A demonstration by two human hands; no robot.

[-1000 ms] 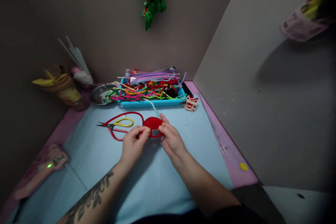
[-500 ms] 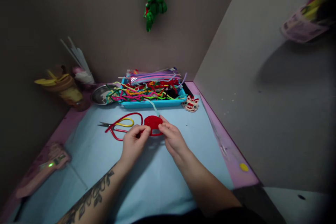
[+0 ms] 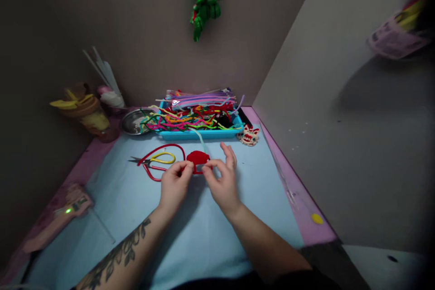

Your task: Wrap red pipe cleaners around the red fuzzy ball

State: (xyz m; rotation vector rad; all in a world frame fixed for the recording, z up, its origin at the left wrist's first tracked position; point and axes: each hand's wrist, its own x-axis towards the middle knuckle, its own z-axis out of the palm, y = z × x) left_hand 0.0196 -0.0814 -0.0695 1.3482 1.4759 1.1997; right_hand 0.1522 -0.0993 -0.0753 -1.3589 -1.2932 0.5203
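Observation:
A small red fuzzy pipe-cleaner piece (image 3: pixel 198 157), with a rounded solid top and an open loop below it, is held up between my two hands. My left hand (image 3: pixel 175 185) pinches its lower left side between thumb and fingers. On the lower right, my right hand (image 3: pixel 222 183) pinches the loop with thumb and forefinger, its other fingers raised. From the left side a long red pipe cleaner (image 3: pixel 163 147) curves out over the scissors (image 3: pixel 163 158), which have one yellow and one red handle. My fingertips hide the exact grip points.
A blue tray (image 3: pixel 200 135) full of colourful pipe cleaners stands behind my hands, with a metal bowl (image 3: pixel 131 122) on its left. A small lion-like face ornament (image 3: pixel 248 136) lies at its right. At the left rests a pink glue gun (image 3: pixel 73 208) with a lit green light.
My right hand has shifted from the right side of the red piece down to its lower loop, and its outer fingers have lifted. My left hand keeps its pinch.

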